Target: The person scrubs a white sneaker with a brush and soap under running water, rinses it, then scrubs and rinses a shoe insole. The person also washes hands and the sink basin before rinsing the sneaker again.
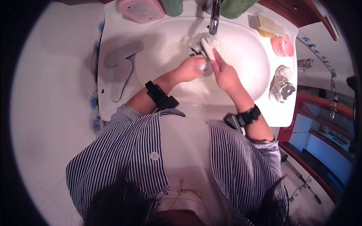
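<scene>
Over the basin of the white washbasin (249,67), my left hand (190,68) grips what looks like a white and dark shoe (195,50). Its paler end (206,69) shows below my fingers, and the middle is hidden by my hand. In my right hand (226,72) is a pale brush (208,48), its long back slanting up toward the tap. The brush lies against or just above the shoe; its bristles are hidden. Water runs from the chrome tap (215,19) close to the brush's upper end. Cloudy water stands in the basin.
Two grey insoles (121,76) lie on the left ledge. A white sneaker (282,84) rests on the right ledge, below a pink cup (282,46) and a pale soap bar (270,26). Behind the basin stand a pink bottle (142,10) and a green container (173,7).
</scene>
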Demonstrator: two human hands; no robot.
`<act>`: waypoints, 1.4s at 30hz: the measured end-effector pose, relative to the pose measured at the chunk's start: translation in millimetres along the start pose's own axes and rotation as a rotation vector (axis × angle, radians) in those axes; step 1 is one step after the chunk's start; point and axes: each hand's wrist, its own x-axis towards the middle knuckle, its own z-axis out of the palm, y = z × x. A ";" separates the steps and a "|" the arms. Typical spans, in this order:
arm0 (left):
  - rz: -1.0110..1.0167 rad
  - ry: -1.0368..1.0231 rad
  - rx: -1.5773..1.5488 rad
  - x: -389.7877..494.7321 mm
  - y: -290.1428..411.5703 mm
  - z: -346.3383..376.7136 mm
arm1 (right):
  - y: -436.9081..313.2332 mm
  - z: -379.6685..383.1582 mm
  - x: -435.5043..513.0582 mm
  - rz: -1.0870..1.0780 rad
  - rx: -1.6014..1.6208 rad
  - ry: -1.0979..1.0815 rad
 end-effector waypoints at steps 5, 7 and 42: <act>0.050 -0.048 0.041 -6.5 -0.5 -0.9 | 15.9 11.9 3.9 -0.009 -0.022 0.028; 0.072 -0.087 -0.002 -5.5 4.9 3.1 | 24.7 9.7 25.7 -0.013 0.003 0.141; -0.661 0.514 -1.576 49.5 -26.5 17.6 | 54.0 -30.5 -34.7 0.047 0.193 0.279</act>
